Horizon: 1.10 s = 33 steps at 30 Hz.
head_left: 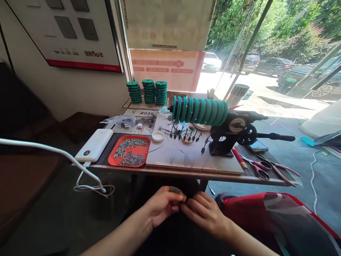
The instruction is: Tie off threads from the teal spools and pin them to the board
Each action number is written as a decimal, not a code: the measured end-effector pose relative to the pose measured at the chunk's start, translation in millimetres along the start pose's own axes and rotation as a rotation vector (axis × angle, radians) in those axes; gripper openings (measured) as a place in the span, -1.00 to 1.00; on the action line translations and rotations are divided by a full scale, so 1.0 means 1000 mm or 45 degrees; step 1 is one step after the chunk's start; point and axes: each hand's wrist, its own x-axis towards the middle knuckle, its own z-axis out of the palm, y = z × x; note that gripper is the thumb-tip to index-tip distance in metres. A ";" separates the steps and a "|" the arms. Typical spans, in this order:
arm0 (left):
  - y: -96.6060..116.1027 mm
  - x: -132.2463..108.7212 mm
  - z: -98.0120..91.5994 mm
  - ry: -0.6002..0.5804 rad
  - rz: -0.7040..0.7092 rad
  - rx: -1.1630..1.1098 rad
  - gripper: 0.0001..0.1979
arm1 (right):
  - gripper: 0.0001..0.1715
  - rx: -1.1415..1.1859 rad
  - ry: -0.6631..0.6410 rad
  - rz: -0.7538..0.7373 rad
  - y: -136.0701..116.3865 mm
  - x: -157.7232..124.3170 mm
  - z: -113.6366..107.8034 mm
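Note:
My left hand [165, 204] and my right hand [204, 212] meet in front of my lap, below the table's front edge. The fingertips of both are pinched close together, and whatever lies between them is too small and dark to make out. A grey-brown wrap covers one finger of the left hand. Beyond them on the table, a red tray [111, 159] holds small green-and-silver tubes [130, 144] and a heap of tiny metal parts [132, 160]. Several dark fittings with thin stems [183, 136] lie on a pale board [170, 158].
A black hand-cranked winder [223, 137] carries a row of green spools [204, 111]. Three stacks of green discs [148, 91] stand behind. A white power bank [94, 145] is at left; scissors [259, 166] and pliers [279, 169] lie at right. A red bag [245, 209] sits below.

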 end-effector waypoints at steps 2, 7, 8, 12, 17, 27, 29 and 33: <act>0.001 0.000 0.000 -0.005 -0.030 -0.017 -0.87 | -0.75 -0.036 0.017 -0.008 0.000 0.004 0.001; 0.001 0.000 -0.002 -0.052 -0.080 -0.018 -0.87 | -0.75 0.373 0.111 0.380 -0.005 -0.002 0.010; 0.001 0.000 -0.002 -0.073 -0.094 -0.010 -0.87 | -0.75 0.586 0.132 0.583 -0.007 -0.005 0.013; -0.002 0.003 -0.001 -0.122 -0.132 0.052 -0.89 | -0.65 1.309 0.047 1.207 -0.013 -0.016 0.021; -0.004 0.003 0.000 0.073 0.232 0.477 -0.95 | -0.64 0.890 -0.059 0.919 -0.024 -0.014 0.016; -0.010 -0.017 -0.016 0.517 1.220 1.277 -0.85 | -0.81 0.988 -0.457 0.642 0.005 0.080 -0.029; -0.008 -0.016 -0.019 0.648 1.391 1.348 -0.85 | -0.88 1.198 -0.486 0.905 0.018 0.103 -0.028; -0.004 -0.013 -0.025 0.984 1.748 1.502 -0.83 | -0.92 1.538 -0.595 1.167 0.038 0.139 -0.018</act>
